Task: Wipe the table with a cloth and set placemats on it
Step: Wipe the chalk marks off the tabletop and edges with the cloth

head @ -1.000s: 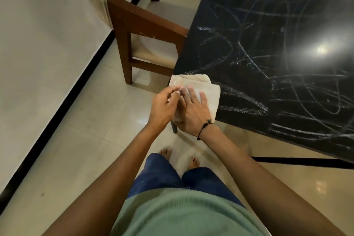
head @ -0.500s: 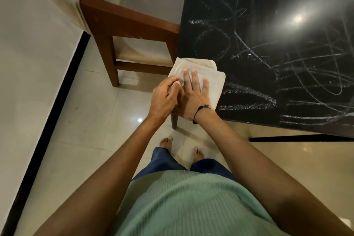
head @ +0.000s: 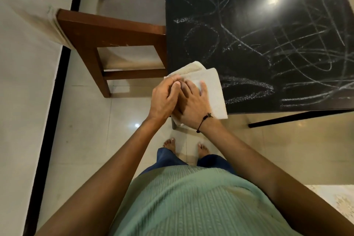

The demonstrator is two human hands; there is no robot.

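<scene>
A folded beige cloth (head: 210, 90) lies on the near left corner of the black table (head: 268, 25), whose top is covered in white chalk scribbles. The cloth's near corner hangs a little over the table's front edge. My right hand (head: 193, 105) lies flat on the cloth with straight fingers pressing it down. My left hand (head: 163, 97) sits beside it and partly over it, its bent fingers pinching the cloth's left edge.
A brown wooden chair (head: 115, 30) with a pale seat stands against the table's left side. A white surface (head: 23, 82) with a black border runs along the left. A pale lacy mat (head: 337, 203) shows at the lower right. My bare feet stand below the corner.
Both hands stay on the cloth at the table corner. My head has moved closer and over the corner. The right hand's fingers have drawn closer together.
</scene>
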